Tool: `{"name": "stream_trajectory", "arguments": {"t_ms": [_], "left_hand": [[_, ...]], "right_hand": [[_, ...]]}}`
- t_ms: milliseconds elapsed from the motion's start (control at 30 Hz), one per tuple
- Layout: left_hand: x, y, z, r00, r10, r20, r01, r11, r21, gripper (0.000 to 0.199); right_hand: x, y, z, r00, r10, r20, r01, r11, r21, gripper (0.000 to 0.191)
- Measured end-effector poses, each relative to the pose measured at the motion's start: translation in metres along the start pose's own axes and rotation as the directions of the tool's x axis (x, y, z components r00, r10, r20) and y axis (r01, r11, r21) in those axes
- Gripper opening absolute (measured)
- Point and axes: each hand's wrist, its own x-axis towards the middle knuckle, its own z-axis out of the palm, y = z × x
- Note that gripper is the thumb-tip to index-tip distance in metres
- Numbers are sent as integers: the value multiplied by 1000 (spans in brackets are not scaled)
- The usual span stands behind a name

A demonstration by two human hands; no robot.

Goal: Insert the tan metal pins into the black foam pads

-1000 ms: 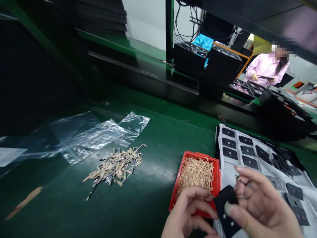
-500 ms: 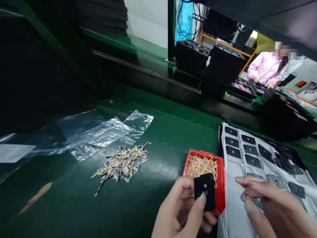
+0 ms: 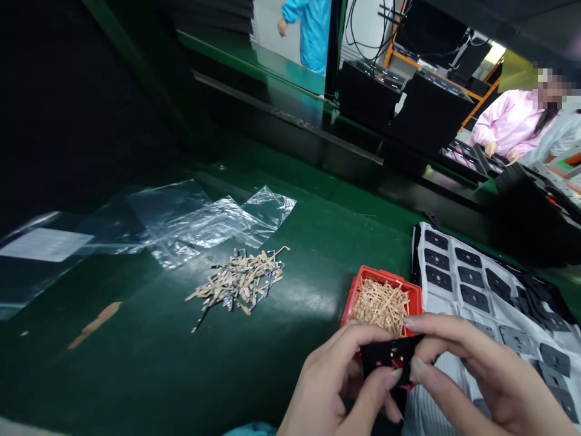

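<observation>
A small flat black plate [image 3: 381, 356] with little holes is held in front of the red bin. My left hand [image 3: 338, 381] pinches it from the left, thumb on its face. At its right end, the fingers of my right hand [image 3: 472, 369] close on the plate. Behind the hands, the red bin [image 3: 351, 298] holds many thin tan strips [image 3: 381, 304]. To the right, rows of similar black plates [image 3: 471, 277] lie on a white ribbed cloth [image 3: 447, 297].
A pile of tan and silvery strips [image 3: 245, 278] lies mid-table on the green surface [image 3: 313, 254]. Clear plastic bags [image 3: 213, 224] and a brown scrap [image 3: 95, 325] are at left. Beyond the ledge, a person in pink [image 3: 511, 121] works, and another in blue [image 3: 315, 30] stands.
My right hand has moved left and now holds the plate's right end. The plate has tilted. The view has shifted, and a person in blue shows at the top.
</observation>
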Motion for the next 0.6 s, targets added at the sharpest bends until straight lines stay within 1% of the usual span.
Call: {"name": "stream_trajectory", "arguments": {"t_ms": [100,167,267,367,467,500,600], "left_hand": [[0,-2,-4,1000,19,25,-20,999,38,12],[1,-2,-6,998,7,61,-10,999,52,12],[2,2,-8,996,34,86,-40,996,79,14],[4,9,-6,992,110,59,-116,985,128,18],[4,14,-5,981,193,21,-194,965,179,22],[5,15,-6,976,215,37,-218,957,191,24],[6,11,-11,950,280,138,-305,925,225,33]], "right_hand": [[3,-1,3,999,19,-44,-21,998,-57,40],[2,0,3,999,23,-33,-25,998,-60,40],[-1,3,0,999,41,21,-40,998,-41,41],[-3,5,-5,996,48,73,-47,999,-23,42],[-1,5,-6,993,31,111,-30,1000,-7,41],[1,5,-6,992,22,127,-22,1000,-1,41],[7,2,-6,984,16,177,-17,1000,4,44]]}}
